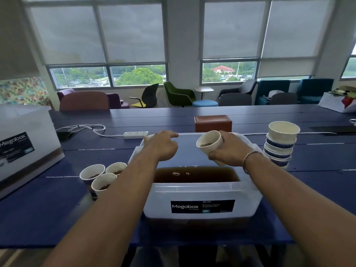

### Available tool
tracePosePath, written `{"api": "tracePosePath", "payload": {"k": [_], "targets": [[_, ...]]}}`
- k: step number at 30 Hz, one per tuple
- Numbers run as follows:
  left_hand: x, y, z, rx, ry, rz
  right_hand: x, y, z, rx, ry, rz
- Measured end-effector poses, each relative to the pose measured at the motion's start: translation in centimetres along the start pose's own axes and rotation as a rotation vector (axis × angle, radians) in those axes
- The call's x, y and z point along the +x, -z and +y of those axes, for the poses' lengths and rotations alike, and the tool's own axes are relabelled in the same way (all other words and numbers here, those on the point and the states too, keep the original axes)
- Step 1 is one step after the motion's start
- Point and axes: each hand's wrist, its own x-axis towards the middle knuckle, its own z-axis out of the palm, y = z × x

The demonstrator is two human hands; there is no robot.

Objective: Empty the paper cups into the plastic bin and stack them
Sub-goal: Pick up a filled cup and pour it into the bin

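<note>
Plastic bin [200, 191] on blue table [48, 209] held brown liquid. Right hand [227, 149] gripped tilted paper cup [209, 144] over the bin, some liquid inside. Left hand [161, 146] lay on bin's far rim, grip unclear. Three filled cups [102, 177] sat left of bin, cup stack [281, 143] right

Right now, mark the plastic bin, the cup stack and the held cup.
plastic bin [192, 191]: head view, near wall.
cup stack [280, 147]: head view, stack's side.
held cup [209, 140]: head view, inside wall.
</note>
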Motion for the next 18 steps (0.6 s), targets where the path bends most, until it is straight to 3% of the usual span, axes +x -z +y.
{"api": "tracePosePath", "payload": {"k": [18], "targets": [[-0.47,0.09,0.24,0.116,-0.011,-0.034,0.57,-0.93,0.57,-0.206,0.066,-0.062]]}}
